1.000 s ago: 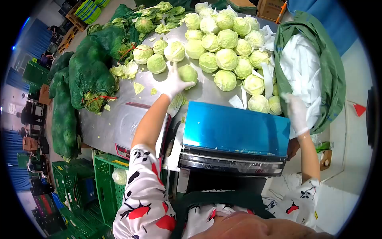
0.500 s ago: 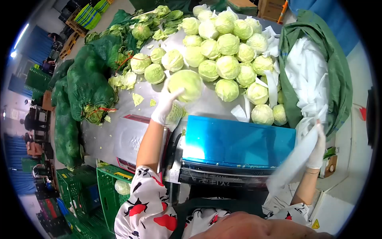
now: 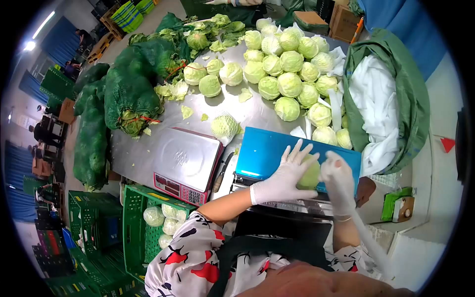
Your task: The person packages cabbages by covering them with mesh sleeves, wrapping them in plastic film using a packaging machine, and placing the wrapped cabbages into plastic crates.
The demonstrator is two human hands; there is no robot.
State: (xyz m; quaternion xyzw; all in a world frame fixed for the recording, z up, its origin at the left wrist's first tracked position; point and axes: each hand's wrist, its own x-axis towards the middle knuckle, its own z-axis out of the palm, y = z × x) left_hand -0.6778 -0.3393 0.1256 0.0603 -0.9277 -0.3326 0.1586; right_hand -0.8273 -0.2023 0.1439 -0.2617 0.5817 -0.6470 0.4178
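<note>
My left hand (image 3: 284,180), in a white glove, has its fingers spread around a pale green cabbage (image 3: 310,175) above the blue-topped machine (image 3: 260,148). Close on its right is my gloved right hand (image 3: 338,178), fingers closed on a white foam net sleeve (image 3: 371,245) that trails down past the wrist. Part of the cabbage is hidden behind both hands. Another cabbage in a white net (image 3: 225,126) rests on the metal table (image 3: 141,158), behind the scale (image 3: 185,156).
Many bare cabbages (image 3: 289,84) are heaped at the back. Green mesh sacks (image 3: 131,91) lie along the left. A green bag (image 3: 415,94) of white sleeves (image 3: 374,99) stands right. A knife (image 3: 220,178) lies beside the scale. Wrapped cabbages (image 3: 154,216) sit in a green crate (image 3: 136,247).
My left hand has brought the cabbage from the table toward me, over the blue machine. My right hand has moved left from the bag to the cabbage with the white sleeve.
</note>
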